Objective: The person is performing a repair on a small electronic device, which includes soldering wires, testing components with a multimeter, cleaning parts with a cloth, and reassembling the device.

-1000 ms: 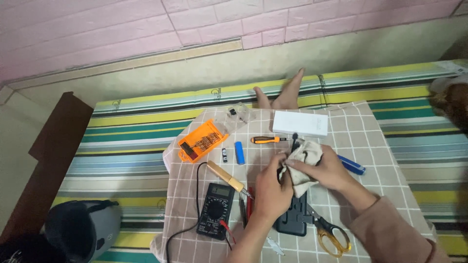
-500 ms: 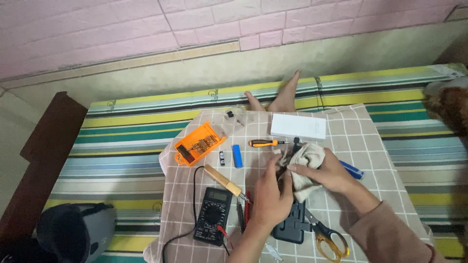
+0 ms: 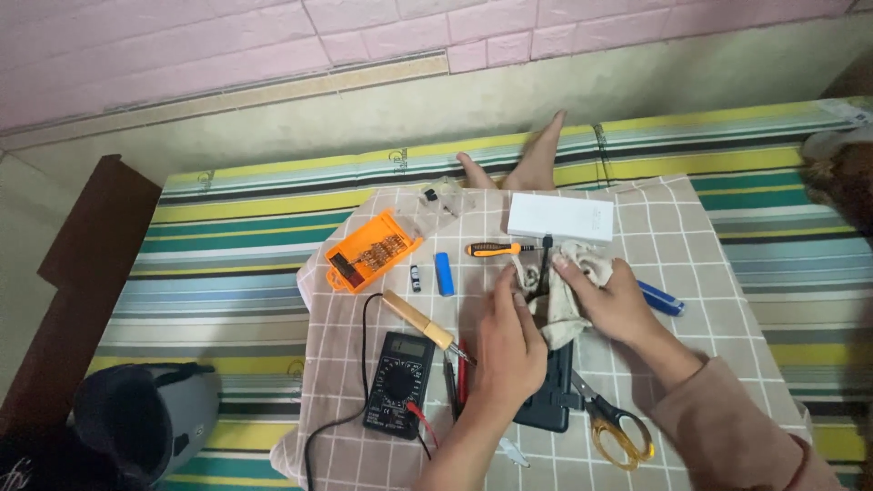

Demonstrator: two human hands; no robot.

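Cream cloth (image 3: 568,295) bunched in right hand (image 3: 614,305), fingers pinching it over a dark device (image 3: 546,405) on the checked sheet (image 3: 637,227); left hand (image 3: 509,350) presses beside it, grip unclear. Risk: soldering iron (image 3: 420,320) tip near left wrist, scissors (image 3: 614,427) just beside the right forearm

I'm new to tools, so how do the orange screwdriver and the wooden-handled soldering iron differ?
The screwdriver has an orange and black handle; the soldering iron has a pale wooden one. The screwdriver lies level across the cloth; the iron lies slanted. A black cord runs from the iron; the screwdriver has none. Neither is in a hand.
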